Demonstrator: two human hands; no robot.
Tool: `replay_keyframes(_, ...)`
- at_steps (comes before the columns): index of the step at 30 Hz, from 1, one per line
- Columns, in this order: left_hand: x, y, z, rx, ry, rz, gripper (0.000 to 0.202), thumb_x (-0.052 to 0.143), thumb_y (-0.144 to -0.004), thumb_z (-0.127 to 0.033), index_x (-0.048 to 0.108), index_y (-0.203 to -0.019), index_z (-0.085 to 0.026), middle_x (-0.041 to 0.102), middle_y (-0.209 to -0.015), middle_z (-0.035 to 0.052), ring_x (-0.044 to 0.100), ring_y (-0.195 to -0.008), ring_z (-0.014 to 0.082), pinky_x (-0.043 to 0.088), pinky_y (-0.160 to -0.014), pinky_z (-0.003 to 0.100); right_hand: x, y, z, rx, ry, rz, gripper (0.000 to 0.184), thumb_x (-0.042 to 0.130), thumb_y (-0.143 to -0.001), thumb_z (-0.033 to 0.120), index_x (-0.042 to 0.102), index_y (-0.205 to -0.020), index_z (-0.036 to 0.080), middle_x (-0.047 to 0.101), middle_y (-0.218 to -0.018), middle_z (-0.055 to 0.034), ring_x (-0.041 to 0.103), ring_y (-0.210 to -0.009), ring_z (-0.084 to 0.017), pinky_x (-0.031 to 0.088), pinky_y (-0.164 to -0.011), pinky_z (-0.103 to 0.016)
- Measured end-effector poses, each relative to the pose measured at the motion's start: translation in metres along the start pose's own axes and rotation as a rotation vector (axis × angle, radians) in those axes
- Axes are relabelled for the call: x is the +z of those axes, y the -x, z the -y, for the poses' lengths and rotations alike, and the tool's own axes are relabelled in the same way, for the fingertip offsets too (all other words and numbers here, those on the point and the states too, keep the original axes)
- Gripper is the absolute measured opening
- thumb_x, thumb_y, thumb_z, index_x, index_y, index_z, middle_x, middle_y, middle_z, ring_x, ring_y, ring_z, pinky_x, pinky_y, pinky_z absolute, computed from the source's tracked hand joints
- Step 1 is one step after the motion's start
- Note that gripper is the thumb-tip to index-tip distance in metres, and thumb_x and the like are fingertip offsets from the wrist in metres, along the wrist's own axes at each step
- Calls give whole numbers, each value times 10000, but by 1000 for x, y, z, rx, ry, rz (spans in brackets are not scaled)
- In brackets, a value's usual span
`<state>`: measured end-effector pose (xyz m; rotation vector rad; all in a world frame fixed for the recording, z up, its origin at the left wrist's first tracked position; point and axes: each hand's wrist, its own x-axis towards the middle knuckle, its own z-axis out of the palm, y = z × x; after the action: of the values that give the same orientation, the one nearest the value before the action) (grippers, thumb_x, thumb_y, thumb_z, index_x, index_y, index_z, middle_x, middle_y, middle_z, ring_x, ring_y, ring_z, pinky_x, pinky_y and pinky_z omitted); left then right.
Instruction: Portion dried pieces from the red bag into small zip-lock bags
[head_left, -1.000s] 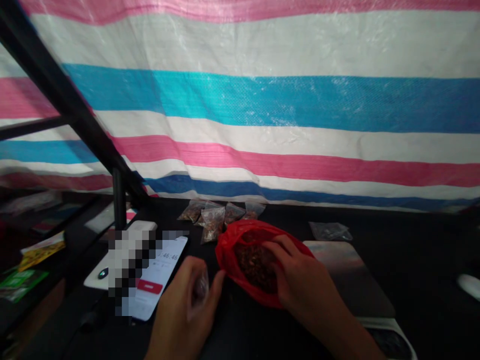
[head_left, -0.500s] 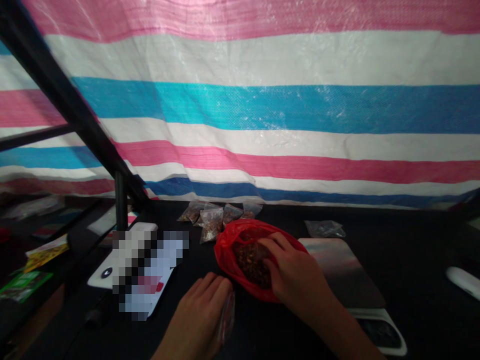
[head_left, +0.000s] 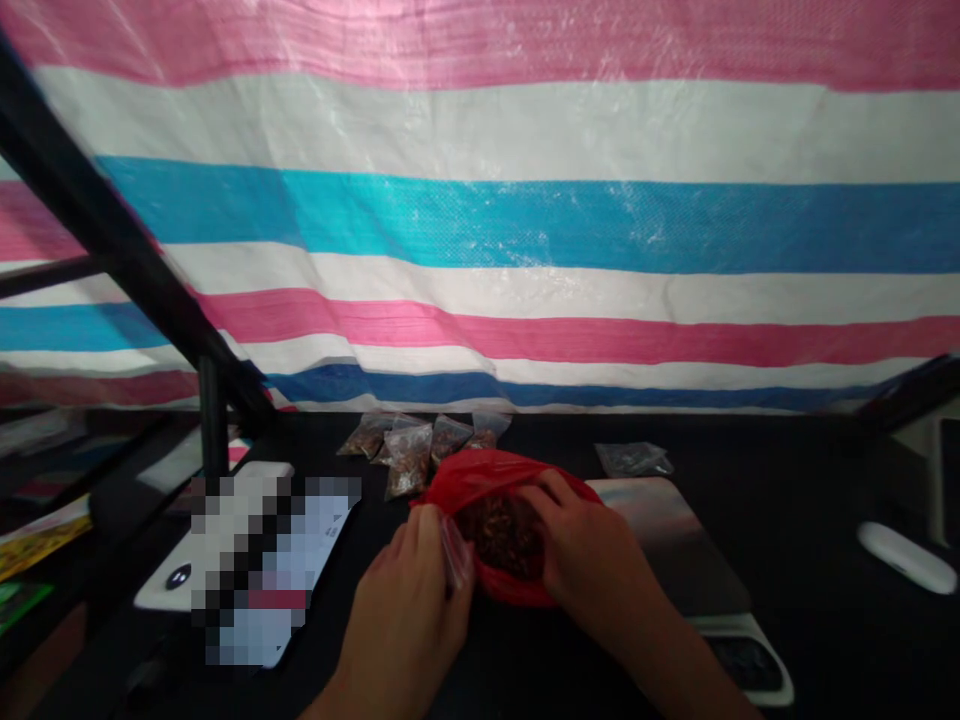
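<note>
A red plastic bag lies with its mouth wide, full of dry brown bits like small wood chips or dried plant pieces. My left hand is closed on a small clear zip bag at the red bag's left rim. Over the right side of the opening, my right hand has its fingers curled in toward the brown bits. Its fingertips are partly hidden, and what they pinch cannot be made out. Behind the red bag lie several filled zip bags with similar brown contents.
A digital scale with a flat metal plate stands right of the red bag. Clear empty-looking bags lie behind it. Left are a white device and a phone-like panel. A white rounded object rests far right. Striped sheeting hangs behind.
My left hand has moved up and forward with the zip bag, to the red bag's rim. My right hand stays at the opening, its fingers slightly lower. The view has shifted a little right.
</note>
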<state>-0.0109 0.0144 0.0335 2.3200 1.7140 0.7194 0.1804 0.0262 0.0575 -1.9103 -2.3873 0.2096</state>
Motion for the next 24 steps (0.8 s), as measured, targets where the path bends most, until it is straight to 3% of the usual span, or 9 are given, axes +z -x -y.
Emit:
replay_keyframes(3,19,0,3,-69,226,83,79,520,-936,-213,451,-965,-237,579,-897,37,643,-754,225,509,-638,336,6,0,4,-20,18,7,509,553,-798,68,653,-1264,248,655,-1279,-78,733,-827,-218,505,-671,-305)
replay_keyframes(8,43,-2,2,-138,692,-77,179,522,-885,-139,450,-1010,-246,493,-907,-3,545,-759,171,520,-666,278,15,0,4,-46,-32,3,525,522,-840,69,630,-1322,248,652,-1290,-79,735,-866,-214,546,-728,-312)
replay_keyframes(13,38,1,2,-269,900,-161,181,616,-863,-212,482,-979,-250,533,-891,-18,587,-793,169,523,-692,272,17,-2,6,-59,-179,22,478,529,-862,64,658,-1282,254,668,-1302,-71,735,-942,-207,566,-836,-313)
replay_keyframes(18,30,-2,6,-329,1017,-124,193,635,-877,-245,497,-1012,-252,605,-943,-5,644,-864,181,542,-717,270,20,-3,12,-29,-391,2,456,549,-858,57,682,-1241,266,705,-1266,-46,730,-1014,-203,547,-951,-331)
replay_keyframes(24,22,-3,9,-242,980,-112,114,627,-892,-261,526,-844,-239,524,-791,-30,546,-697,146,481,-616,234,23,-6,7,27,-671,-40,391,544,-866,83,672,-1199,245,751,-1178,-48,709,-1082,-213,528,-994,-363)
